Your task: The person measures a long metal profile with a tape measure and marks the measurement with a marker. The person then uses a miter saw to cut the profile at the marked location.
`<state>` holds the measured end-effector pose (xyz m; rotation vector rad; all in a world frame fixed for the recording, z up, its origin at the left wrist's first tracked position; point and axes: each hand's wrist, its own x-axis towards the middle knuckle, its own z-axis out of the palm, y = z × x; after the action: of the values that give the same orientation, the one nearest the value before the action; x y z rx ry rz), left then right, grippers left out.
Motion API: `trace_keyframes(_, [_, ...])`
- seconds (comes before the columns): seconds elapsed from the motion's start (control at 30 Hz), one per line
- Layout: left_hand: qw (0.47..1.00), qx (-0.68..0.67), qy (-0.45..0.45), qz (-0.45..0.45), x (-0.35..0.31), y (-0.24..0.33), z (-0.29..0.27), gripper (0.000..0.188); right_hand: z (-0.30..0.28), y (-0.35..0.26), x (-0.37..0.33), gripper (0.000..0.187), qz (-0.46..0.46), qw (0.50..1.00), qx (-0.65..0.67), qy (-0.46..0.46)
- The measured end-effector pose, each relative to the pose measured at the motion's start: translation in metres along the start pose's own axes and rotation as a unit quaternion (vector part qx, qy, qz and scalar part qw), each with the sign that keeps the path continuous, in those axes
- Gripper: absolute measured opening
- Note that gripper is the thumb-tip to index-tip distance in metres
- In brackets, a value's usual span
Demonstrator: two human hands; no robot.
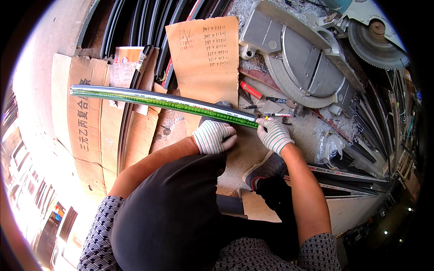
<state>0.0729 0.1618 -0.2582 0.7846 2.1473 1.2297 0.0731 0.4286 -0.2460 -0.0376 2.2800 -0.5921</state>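
A long dark profile strip [149, 93] with a white printed film lies across in front of me, running from the cardboard at left to my right hand. Along its near edge stretches a yellow-green measuring tape blade [172, 105]. My right hand [274, 136], in a white striped glove, is closed with thumb and fingers pinching the strip's right end, where the tape also ends. My left hand [214, 137], gloved alike, is curled just below the middle-right of the strip. Whatever its fingers hold is hidden.
A mitre saw [303, 63] with a toothed blade [379, 44] stands at far right. Handwritten cardboard [203, 58] leans behind the strip. A red-handled tool [251, 90] and markers lie on the floor. Dark profiles [140, 22] are stacked at the back; more [348, 180] lie right.
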Motion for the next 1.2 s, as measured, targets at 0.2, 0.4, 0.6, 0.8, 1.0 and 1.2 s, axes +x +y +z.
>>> trace_keyframes(0.2, [1.000,0.003,0.000,0.008,0.0003,-0.0008,-0.0006,0.021,0.0033,0.0031,0.0010,0.029,-0.008,1.000,-0.014,0.012])
trace_keyframes(0.4, [1.000,0.008,-0.002,0.004,0.0007,0.0006,-0.0014,0.021,0.0034,0.0031,0.0012,0.029,-0.007,1.000,-0.014,0.009])
trace_keyframes(0.6, [1.000,0.002,-0.002,-0.002,0.0008,0.0021,-0.0024,0.020,0.0021,0.0018,0.0010,0.029,-0.003,1.000,-0.009,0.006])
trace_keyframes(0.8, [1.000,0.002,0.004,0.004,0.0009,0.0012,-0.0017,0.020,0.0057,0.0065,0.0023,0.028,-0.007,1.000,-0.010,0.008])
trace_keyframes(1.0, [1.000,0.008,0.005,0.007,0.0007,-0.0002,-0.0006,0.021,0.0052,0.0054,0.0029,0.028,-0.008,1.000,-0.011,0.005])
trace_keyframes(1.2, [1.000,0.010,0.005,0.008,0.0017,0.0019,-0.0025,0.017,0.0042,0.0050,0.0034,0.028,-0.003,1.000,-0.017,0.000])
